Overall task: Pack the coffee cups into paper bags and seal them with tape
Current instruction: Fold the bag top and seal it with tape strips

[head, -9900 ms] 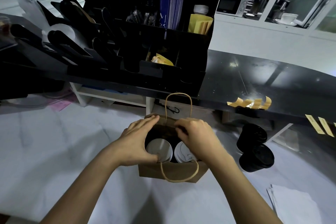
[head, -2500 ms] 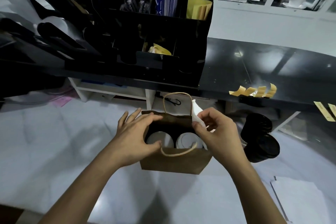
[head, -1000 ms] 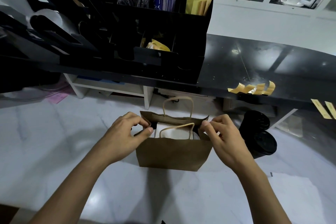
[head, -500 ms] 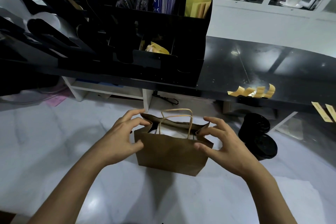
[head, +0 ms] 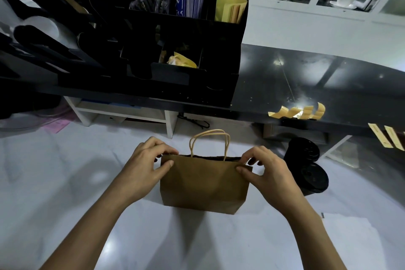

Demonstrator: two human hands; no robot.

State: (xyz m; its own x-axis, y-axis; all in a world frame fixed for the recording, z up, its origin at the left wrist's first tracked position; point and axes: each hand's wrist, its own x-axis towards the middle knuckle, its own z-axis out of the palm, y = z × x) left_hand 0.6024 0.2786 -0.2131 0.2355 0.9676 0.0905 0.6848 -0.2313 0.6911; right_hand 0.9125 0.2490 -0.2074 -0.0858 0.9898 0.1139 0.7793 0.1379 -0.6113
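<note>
Nearest the camera, two bare forearms reached forward over a pale, glossy counter (head: 65,182). Between the hands stood a brown paper bag (head: 203,184), upright, its mouth pressed nearly flat into a straight top edge, its front face creased, and its two twisted paper handles (head: 210,141) standing up side by side from that edge. What lay inside the bag could not be seen.

The left hand (head: 144,166) pinched the bag's top left corner, thumb on the near face and fingers curled over the far side. The right hand (head: 265,169) pinched the top right corner the same way, thumb in front, fingers bent over the rim.

Just right of the right hand lay a stack of black lids (head: 309,166) on its side. Near the right forearm sat white paper sheets (head: 350,241). Beyond the hands ran a dark shelf (head: 306,85) with curled yellow tape strips (head: 300,112) stuck along its edge, right of the bag. Farther left rose a black organiser (head: 153,28) holding yellow sleeves (head: 230,9).
</note>
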